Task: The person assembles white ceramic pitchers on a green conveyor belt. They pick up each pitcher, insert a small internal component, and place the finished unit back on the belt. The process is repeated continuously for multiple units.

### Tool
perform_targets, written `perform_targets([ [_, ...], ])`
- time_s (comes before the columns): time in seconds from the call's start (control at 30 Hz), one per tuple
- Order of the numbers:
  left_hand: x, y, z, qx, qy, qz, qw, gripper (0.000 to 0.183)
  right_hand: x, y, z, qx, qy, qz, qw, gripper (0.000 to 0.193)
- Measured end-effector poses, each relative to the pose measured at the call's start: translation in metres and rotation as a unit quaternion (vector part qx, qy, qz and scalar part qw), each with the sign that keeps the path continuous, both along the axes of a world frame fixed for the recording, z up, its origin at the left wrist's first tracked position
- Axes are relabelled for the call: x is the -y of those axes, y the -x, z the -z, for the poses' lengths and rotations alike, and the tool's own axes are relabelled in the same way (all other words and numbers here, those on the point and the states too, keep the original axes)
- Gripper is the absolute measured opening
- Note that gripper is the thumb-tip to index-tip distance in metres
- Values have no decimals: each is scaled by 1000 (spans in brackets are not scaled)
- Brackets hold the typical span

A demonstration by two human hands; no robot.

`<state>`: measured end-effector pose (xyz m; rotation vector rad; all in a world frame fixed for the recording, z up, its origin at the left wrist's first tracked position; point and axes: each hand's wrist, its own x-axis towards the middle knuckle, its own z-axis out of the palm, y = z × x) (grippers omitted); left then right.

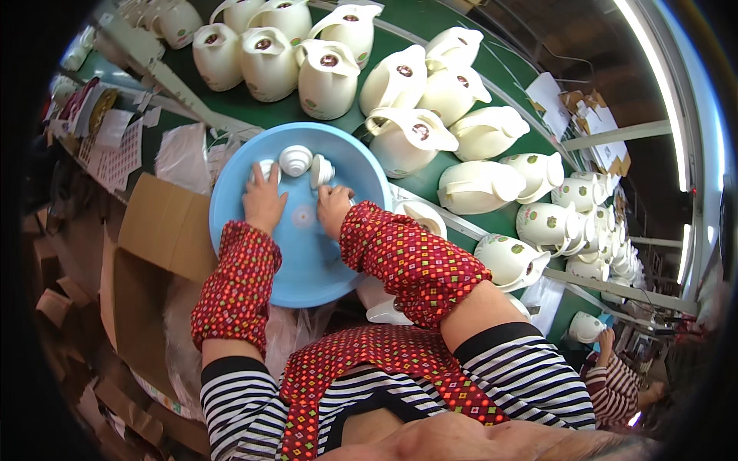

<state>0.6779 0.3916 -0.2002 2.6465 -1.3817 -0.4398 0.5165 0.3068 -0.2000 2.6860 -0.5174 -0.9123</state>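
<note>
A light blue plastic basin (300,288) is in front of me, with several white ridged stoppers inside. My left hand (264,203) reaches into its left side, fingers closed over a white stopper (266,167) by the wall. To the right of that one lie two more, a round stopper (295,160) and a tilted stopper (322,170). My right hand (334,209) is curled at the basin's right side, just below the tilted stopper. A white edge shows beside its fingers; the palm hides the rest of that piece.
Cream vacuum jugs (328,77) crowd the green conveyor (430,184) beyond the basin and to its right. An open cardboard box (165,230) stands at the left, near clear plastic bags (183,157). Another person's hand (606,342) is beside a jug at the far right.
</note>
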Motion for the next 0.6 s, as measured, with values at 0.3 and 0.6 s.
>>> perform_targets([
  [0.3,-13,-13,16,-112,27,-69,991,61,25,-2,-171,144,-439,78,883,67],
  [0.6,-15,-29,11,-120,23,-97,988,69,184,102,-196,566,-195,151,787,48],
])
